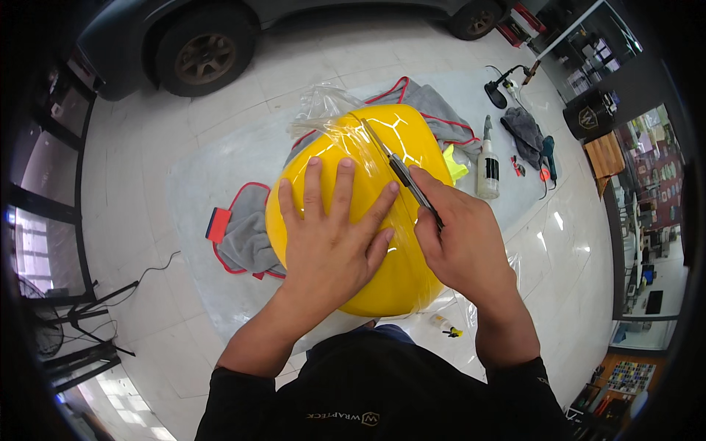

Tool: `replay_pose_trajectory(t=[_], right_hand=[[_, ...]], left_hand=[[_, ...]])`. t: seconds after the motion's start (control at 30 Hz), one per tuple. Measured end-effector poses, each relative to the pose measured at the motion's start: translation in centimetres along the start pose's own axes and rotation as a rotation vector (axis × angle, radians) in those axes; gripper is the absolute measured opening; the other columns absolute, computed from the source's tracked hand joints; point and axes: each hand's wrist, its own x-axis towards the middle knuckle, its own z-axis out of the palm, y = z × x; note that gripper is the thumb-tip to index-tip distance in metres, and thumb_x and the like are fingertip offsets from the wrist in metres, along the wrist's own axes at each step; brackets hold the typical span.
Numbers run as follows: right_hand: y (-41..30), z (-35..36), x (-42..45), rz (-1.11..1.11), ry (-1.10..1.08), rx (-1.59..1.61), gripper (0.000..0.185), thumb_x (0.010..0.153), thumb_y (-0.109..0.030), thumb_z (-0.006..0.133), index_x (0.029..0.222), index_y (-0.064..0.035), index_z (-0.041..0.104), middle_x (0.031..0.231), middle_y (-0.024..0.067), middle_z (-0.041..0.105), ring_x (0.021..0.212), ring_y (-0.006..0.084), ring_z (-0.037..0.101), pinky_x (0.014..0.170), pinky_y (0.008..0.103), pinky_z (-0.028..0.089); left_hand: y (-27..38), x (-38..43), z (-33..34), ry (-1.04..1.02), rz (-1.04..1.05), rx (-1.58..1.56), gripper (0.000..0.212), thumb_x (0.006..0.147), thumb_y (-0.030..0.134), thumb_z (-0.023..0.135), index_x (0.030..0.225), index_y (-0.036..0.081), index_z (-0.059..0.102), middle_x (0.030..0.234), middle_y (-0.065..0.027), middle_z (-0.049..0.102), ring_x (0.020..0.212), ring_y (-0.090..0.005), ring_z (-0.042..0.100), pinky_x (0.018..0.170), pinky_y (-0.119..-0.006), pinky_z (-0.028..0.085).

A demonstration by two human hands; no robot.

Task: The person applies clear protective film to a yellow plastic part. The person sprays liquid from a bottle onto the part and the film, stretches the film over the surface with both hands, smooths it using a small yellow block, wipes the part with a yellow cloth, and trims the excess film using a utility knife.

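In front of me lies a glossy yellow rounded panel. Clear film covers part of it and bunches loosely past its far edge. My left hand is spread flat on the left part of the panel, fingers apart and pressing on the surface. A snap-off utility knife is gripped in my right hand. Its long thin blade points away from me and to the left, along a line running down the panel. Whether the blade tip touches the surface is hard to tell.
Grey red-edged towels lie under and around the panel, one bearing a red squeegee. To the right stand a spray bottle, a dark cloth and a heat gun. A car wheel is beyond; a fan stand is left.
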Motion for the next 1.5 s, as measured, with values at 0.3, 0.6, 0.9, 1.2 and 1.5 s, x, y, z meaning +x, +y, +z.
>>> replay_pose_trajectory(t=[0.3, 0.6, 0.9, 1.2, 1.5], right_hand=[[0.29, 0.78, -0.37, -0.007, 0.045, 0.049, 0.043, 0.085, -0.003, 0.057, 0.127, 0.0055, 0.057, 0.095, 0.0235, 0.067, 0.080, 0.0363, 0.067, 0.075, 0.0415, 0.054], [0.15, 0.56, -0.46, -0.013, 0.030, 0.014, 0.042, 0.085, -0.003, 0.057, 0.126, 0.0067, 0.057, 0.091, 0.0235, 0.067, 0.079, 0.0355, 0.067, 0.073, 0.0411, 0.054], [-0.02, 0.36, -0.26, -0.017, 0.026, -0.019, 0.042, 0.084, -0.002, 0.057, 0.125, 0.0070, 0.058, 0.090, 0.0231, 0.067, 0.077, 0.0348, 0.067, 0.071, 0.0406, 0.054], [-0.21, 0.25, -0.23, -0.012, 0.020, -0.047, 0.042, 0.084, -0.002, 0.057, 0.125, 0.0068, 0.058, 0.092, 0.0236, 0.067, 0.077, 0.0350, 0.067, 0.071, 0.0408, 0.054], [-0.05, 0.18, -0.26, -0.014, 0.013, -0.050, 0.044, 0.085, -0.006, 0.058, 0.127, 0.0056, 0.056, 0.089, 0.0222, 0.067, 0.076, 0.0351, 0.067, 0.070, 0.0419, 0.054]], left_hand=[[0.11, -0.15, 0.32, 0.015, -0.004, 0.036, 0.048, 0.089, 0.040, 0.063, 0.136, 0.031, 0.060, 0.148, -0.0186, 0.038, 0.139, -0.0472, 0.028, 0.110, -0.066, 0.017], [0.05, -0.22, 0.41, 0.012, 0.001, 0.044, 0.047, 0.089, 0.040, 0.063, 0.136, 0.031, 0.060, 0.149, -0.0174, 0.039, 0.140, -0.0464, 0.028, 0.111, -0.065, 0.018], [0.08, -0.25, 0.37, 0.008, -0.008, 0.035, 0.046, 0.091, 0.040, 0.061, 0.136, 0.032, 0.060, 0.150, -0.0173, 0.038, 0.140, -0.0456, 0.028, 0.112, -0.064, 0.016], [0.02, -0.39, 0.41, 0.001, -0.011, 0.034, 0.048, 0.091, 0.040, 0.061, 0.138, 0.032, 0.058, 0.150, -0.0176, 0.038, 0.140, -0.0457, 0.028, 0.111, -0.065, 0.016], [0.07, -0.39, 0.42, -0.002, -0.011, 0.043, 0.048, 0.091, 0.041, 0.060, 0.139, 0.033, 0.057, 0.149, -0.0175, 0.039, 0.140, -0.0456, 0.029, 0.112, -0.065, 0.015]])
